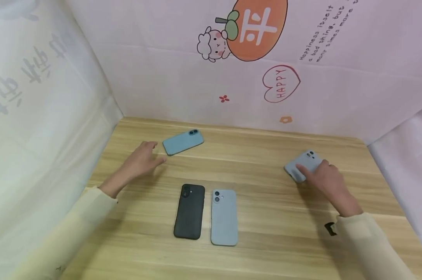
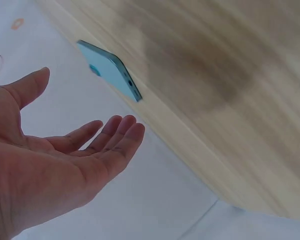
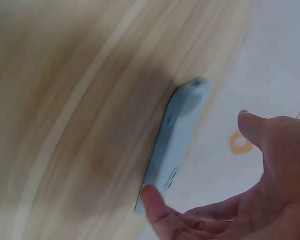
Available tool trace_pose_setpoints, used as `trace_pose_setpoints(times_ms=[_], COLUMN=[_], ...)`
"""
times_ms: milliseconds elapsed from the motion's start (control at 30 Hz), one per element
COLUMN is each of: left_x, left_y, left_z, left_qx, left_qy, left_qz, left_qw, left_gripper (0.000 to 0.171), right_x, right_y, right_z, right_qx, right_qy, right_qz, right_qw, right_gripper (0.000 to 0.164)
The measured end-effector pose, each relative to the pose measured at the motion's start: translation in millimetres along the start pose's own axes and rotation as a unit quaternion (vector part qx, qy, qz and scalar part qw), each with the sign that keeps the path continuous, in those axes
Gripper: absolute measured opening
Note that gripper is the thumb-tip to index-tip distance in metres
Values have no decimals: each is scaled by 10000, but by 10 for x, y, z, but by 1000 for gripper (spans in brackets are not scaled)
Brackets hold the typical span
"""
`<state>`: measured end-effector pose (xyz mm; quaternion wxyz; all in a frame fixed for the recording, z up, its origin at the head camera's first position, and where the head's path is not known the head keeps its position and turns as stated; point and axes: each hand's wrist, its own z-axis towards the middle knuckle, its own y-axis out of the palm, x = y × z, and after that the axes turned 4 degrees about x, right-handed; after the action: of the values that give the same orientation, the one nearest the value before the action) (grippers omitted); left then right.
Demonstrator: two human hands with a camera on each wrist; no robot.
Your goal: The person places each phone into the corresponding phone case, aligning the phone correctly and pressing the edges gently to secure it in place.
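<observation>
A teal-blue phone [image 1: 183, 142] lies slanted at the table's back left, its two-lens camera at the right end. My left hand [image 1: 141, 158] hovers just left of it, thumb and fingers spread, holding nothing; the left wrist view shows the teal phone [image 2: 110, 70] beyond the fingertips. At the right, my right hand [image 1: 328, 181] reaches over a pale grey-blue phone [image 1: 302, 165]. Its thumb overlaps the phone's face, and the fingers come down by its right edge. In the right wrist view a fingertip [image 3: 152, 195] overlaps one end of this phone [image 3: 177, 130], with the thumb spread apart.
A black phone [image 1: 190, 212] and a pale grey phone [image 1: 224, 217] lie side by side at the table's front middle, cameras toward the back. The wood-grain table [image 1: 260, 175] meets a printed white cloth [image 1: 183, 81] at the back; more white cloth hangs at both sides.
</observation>
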<state>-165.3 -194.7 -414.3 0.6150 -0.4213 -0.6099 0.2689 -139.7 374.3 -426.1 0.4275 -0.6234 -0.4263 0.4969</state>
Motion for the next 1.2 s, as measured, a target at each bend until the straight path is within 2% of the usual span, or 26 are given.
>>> trace_pose_setpoints(times_ms=[200, 433, 567, 800, 900, 1100, 1200], left_x=[-24, 31, 77, 149, 181, 227, 243], left_y=[10, 115, 203, 293, 329, 390, 404], left_z=[304, 579, 679, 789, 842, 901, 905], left_qx=[-195, -223, -238, -483, -518, -483, -383], left_qy=[-14, -75, -53, -4, 68, 78, 94], left_qz=[22, 121, 288, 723, 870, 1112, 1212], left_qw=[9998, 9997, 9993, 9962, 9948, 9926, 9918], left_gripper=[79, 85, 89, 93, 92, 83, 75], right_x=[122, 108, 37, -99, -139, -229, -267], right_y=[25, 126, 163, 233, 243, 202, 176], right_z=[112, 271, 327, 387, 415, 479, 486], right_qx=[-427, -351, -349, -502, -500, -627, -726], right_qy=[424, 545, 594, 630, 620, 364, 429], right_qz=[-8, 86, 203, 331, 267, 46, 32], right_qw=[9982, 9979, 9974, 9962, 9965, 9974, 9964], right_gripper=[121, 124, 124, 126, 120, 91, 87])
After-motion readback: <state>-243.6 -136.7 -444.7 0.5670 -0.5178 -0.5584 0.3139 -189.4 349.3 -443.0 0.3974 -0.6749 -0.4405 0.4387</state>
